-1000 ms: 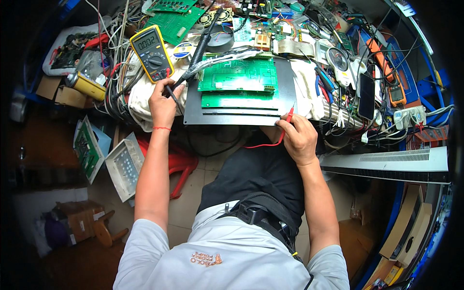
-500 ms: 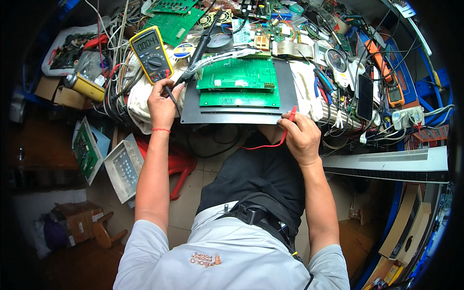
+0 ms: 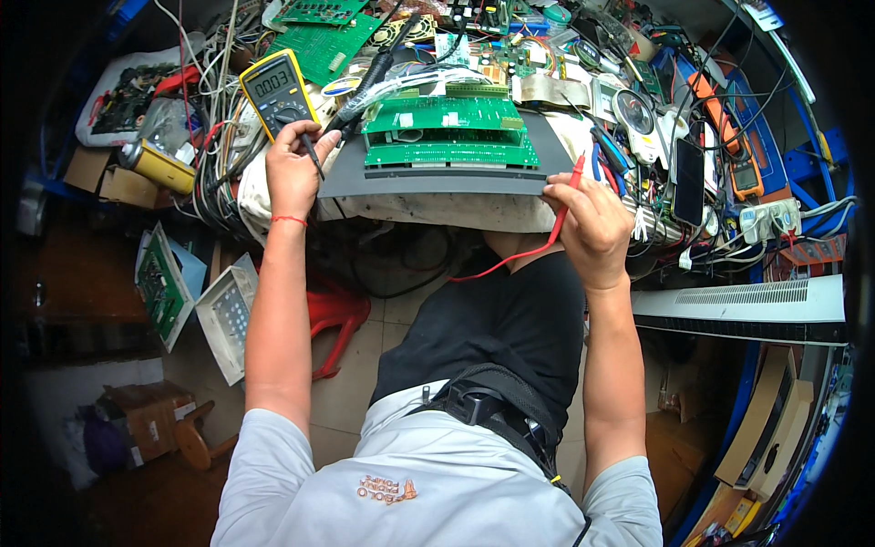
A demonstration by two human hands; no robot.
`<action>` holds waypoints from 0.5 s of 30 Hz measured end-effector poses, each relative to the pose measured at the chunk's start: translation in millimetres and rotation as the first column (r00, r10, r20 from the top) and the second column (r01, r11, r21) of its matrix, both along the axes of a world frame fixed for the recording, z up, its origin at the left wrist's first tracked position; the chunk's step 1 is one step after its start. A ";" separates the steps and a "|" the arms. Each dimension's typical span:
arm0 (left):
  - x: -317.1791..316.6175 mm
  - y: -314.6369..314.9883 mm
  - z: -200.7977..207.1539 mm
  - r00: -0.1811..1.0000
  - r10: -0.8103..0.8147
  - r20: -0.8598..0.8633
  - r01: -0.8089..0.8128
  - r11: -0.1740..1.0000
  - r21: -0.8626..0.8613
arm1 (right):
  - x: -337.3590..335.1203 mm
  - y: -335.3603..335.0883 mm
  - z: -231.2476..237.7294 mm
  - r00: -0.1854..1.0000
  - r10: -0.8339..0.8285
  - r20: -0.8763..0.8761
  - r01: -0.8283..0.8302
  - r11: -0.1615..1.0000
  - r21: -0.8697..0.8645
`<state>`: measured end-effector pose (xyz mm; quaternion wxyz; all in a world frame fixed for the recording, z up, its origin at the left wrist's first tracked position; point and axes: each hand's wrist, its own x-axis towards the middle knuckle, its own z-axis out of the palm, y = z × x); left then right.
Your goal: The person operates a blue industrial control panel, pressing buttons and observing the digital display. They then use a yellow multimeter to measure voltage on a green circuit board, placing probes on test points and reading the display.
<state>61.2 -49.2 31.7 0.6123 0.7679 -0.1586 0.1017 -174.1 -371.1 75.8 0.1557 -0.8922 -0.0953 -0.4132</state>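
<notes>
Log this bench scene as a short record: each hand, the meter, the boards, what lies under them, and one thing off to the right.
Left hand: holds black probe; contact with panel unclear
Right hand: holds red probe, fingers at the panel's near right corner
Meter: yellow-edged, just beyond left hand, screen showing digits
Boards: green, stacked, between the hands
Under boards: dark flat panel, pale cloth beneath
Off right: black phone
</notes>
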 end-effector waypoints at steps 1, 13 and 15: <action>0.6 -0.6 1.7 1.000 -0.007 -0.013 0.007 1.000 -0.008 | 2.4 -1.5 3.4 1.000 0.010 -0.010 -0.010 1.000 0.017; 8.8 -4.0 5.5 0.997 -0.027 -0.065 0.024 0.998 -0.053 | 17.9 -10.7 16.9 0.998 0.048 0.042 -0.049 0.999 0.022; 9.3 -4.3 3.7 0.998 -0.042 -0.048 0.039 0.997 -0.072 | 17.8 -10.7 16.3 0.998 0.042 0.039 -0.042 0.999 0.012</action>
